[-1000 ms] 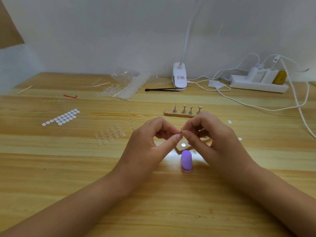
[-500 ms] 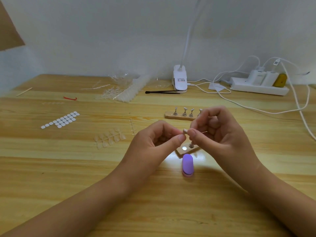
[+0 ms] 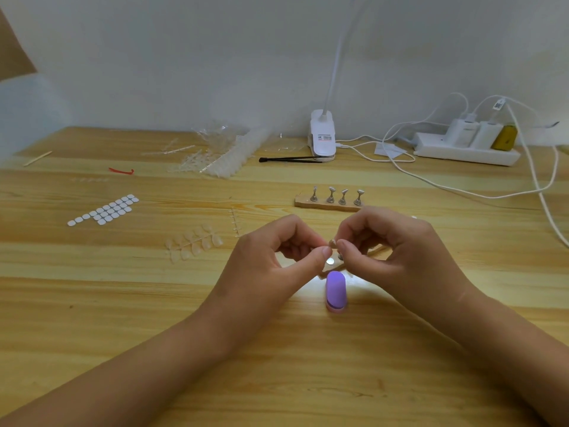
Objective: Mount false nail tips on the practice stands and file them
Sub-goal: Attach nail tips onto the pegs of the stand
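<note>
Your left hand [image 3: 271, 257] and right hand [image 3: 400, 251] meet over the middle of the worktop [image 3: 123, 303], thumbs and forefingers pinching one tiny silvery stand piece [image 3: 332, 241] and the other fingers curled. They are just above a flat wooden strip [image 3: 334, 266] and one smooth purple oval file block [image 3: 336, 289] nearer your edge. Toward the far edge a second wooden base [image 3: 320, 204] carries four upright metal pegs with flared tops, and since half a second ago your right hand has dropped level with the left.
</note>
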`<act>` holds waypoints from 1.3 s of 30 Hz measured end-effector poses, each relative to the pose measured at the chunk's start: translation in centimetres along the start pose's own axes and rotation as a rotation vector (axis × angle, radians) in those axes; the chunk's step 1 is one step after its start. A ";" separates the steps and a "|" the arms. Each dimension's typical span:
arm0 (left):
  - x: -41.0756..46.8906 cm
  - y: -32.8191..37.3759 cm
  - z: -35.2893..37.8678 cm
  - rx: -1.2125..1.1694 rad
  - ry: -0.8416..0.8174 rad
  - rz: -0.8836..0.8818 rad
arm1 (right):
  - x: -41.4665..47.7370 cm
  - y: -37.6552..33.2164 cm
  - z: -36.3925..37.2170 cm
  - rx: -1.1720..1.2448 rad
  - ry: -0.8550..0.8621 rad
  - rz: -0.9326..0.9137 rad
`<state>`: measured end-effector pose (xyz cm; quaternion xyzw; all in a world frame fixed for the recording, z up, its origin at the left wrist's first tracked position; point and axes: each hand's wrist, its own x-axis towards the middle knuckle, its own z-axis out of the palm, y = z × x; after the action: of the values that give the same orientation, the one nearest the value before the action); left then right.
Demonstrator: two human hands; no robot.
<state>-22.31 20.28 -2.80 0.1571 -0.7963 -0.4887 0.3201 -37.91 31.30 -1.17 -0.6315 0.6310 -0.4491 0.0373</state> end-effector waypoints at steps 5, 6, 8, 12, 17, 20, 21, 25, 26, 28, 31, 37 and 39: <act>-0.2 0.5 0.1 0.061 0.018 0.022 | 0.1 0.0 -0.3 -0.043 -0.046 -0.055; -0.2 0.5 0.1 0.064 0.021 0.016 | 0.1 0.0 -0.3 -0.039 -0.053 -0.057; -0.2 0.6 0.2 0.073 0.023 0.008 | 0.1 0.0 -0.3 -0.038 -0.064 -0.055; -0.3 0.8 0.1 0.060 0.020 0.006 | 0.1 0.0 -0.2 0.020 -0.061 -0.006; -0.1 0.9 0.2 0.024 0.012 -0.007 | 0.2 -0.2 -0.3 0.219 -0.065 0.148; -0.1 0.8 0.1 0.015 -0.003 -0.002 | 0.2 -0.3 -0.4 0.309 -0.076 0.212; -0.1 0.8 0.1 0.012 -0.008 -0.001 | 0.3 -0.3 -0.4 0.333 -0.081 0.224; 0.0 0.7 0.1 0.000 -0.017 -0.010 | 0.3 -0.4 -0.6 0.384 -0.099 0.247; 0.0 0.7 0.2 -0.003 -0.021 -0.013 | 0.3 -0.3 -0.6 0.384 -0.099 0.248; -0.1 0.7 0.1 -0.007 -0.030 -0.016 | 0.3 -0.3 -0.7 0.388 -0.098 0.250; 0.0 0.6 0.0 -0.020 -0.024 -0.025 | 0.3 -0.4 -0.8 0.405 -0.099 0.244; 0.2 0.5 0.0 -0.020 -0.016 -0.049 | 0.1 -0.4 -0.7 0.318 -0.096 0.205; 0.1 0.5 0.0 -0.012 -0.023 -0.046 | 0.2 -0.4 -0.6 0.245 -0.094 0.165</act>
<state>-22.40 20.49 -2.32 0.1678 -0.7931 -0.5023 0.3007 -38.02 31.57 -0.46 -0.5886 0.6188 -0.4880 0.1803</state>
